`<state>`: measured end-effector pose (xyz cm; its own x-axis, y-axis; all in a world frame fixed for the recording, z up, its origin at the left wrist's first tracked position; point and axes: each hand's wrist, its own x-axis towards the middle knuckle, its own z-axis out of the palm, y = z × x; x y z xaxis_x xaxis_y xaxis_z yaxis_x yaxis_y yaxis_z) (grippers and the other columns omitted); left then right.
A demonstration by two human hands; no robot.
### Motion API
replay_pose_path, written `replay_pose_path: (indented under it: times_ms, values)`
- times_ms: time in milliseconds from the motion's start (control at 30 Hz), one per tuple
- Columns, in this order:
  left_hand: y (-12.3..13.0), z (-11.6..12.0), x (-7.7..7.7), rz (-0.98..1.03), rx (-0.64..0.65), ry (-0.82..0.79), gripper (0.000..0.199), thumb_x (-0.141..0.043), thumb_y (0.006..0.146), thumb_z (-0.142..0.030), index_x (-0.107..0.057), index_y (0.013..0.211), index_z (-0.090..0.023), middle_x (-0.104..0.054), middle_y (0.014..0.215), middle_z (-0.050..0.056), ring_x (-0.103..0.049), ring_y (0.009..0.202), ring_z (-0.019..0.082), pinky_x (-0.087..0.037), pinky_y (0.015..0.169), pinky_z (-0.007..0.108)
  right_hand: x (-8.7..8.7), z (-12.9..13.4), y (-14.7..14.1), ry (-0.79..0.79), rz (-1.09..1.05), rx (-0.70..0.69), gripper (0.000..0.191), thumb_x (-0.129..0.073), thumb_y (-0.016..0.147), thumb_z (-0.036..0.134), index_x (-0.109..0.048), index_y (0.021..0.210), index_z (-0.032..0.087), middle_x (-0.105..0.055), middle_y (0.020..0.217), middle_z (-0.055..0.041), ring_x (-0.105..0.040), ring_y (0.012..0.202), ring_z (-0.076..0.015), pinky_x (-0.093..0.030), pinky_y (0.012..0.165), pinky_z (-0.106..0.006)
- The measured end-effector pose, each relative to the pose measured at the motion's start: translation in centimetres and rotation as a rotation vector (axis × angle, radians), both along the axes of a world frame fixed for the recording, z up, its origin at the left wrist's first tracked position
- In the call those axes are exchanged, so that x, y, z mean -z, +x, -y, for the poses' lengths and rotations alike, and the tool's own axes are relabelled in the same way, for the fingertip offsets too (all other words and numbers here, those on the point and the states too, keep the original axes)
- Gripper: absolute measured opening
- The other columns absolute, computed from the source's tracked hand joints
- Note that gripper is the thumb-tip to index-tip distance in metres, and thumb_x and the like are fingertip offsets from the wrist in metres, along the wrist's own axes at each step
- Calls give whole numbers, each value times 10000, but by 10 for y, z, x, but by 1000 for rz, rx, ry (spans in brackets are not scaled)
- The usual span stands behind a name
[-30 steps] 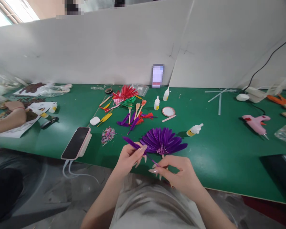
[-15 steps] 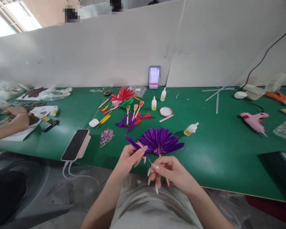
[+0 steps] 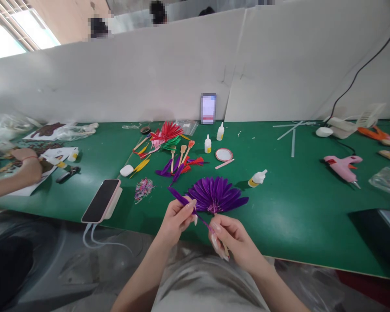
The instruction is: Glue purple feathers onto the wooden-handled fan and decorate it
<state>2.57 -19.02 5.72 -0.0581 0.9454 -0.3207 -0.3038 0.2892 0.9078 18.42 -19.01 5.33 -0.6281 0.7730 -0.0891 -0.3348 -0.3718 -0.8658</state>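
Green table (image 3: 295, 212) here: white dish (image 3: 224, 154); pink stick (image 3: 225, 164), purple feather fan (image 3: 216, 193) on its near side; white bottle (image 3: 208, 144) upright just left; pink glue gun (image 3: 342, 167) well right; colourful shreds (image 3: 144, 189) well left.

Single head-worn view, above the wearer's side of the purple feather fan (image 3: 219, 193), facing forward and down, near it, tabletop (image 3: 289, 221) around it, pale partition (image 3: 143, 78) beyond it, wearer's clothing (image 3: 208, 288) below it
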Motion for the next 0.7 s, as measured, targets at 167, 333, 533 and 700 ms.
replay_pose_path:
  times_ms: [167,333,533,700]
  values:
    - [-3,1,-1,-41,-37,36,433,-654,614,-539,-474,611,-146,-364,428,-75,-209,291,-8,-85,302,156,-3,-3,1,13,73,82,310,-489,867,377,-517,654,153,-491,476,44,-444,378,-43,-351,371,-146]
    - [-2,3,-5,-176,23,75,410,-601,679,-524,-472,585,-147,-273,386,-90,-183,309,8,-108,321,168,-2,-6,-1,58,198,137,323,-545,817,404,-573,629,143,-580,546,2,-503,422,-64,-420,422,-174]
    - [-5,2,-5,-602,-42,200,390,-533,775,-418,-447,516,-139,-367,434,-43,-312,407,42,-240,406,182,-4,-12,-4,288,553,107,205,-632,749,345,-625,657,162,-642,607,-6,-571,510,-104,-453,512,-204]
    - [-14,1,4,-810,-72,230,379,-517,789,-392,-451,511,-142,-396,448,-36,-357,445,60,-267,447,191,3,-20,-17,738,877,91,121,-598,788,245,-619,685,184,-652,607,15,-582,535,-117,-393,512,-213]
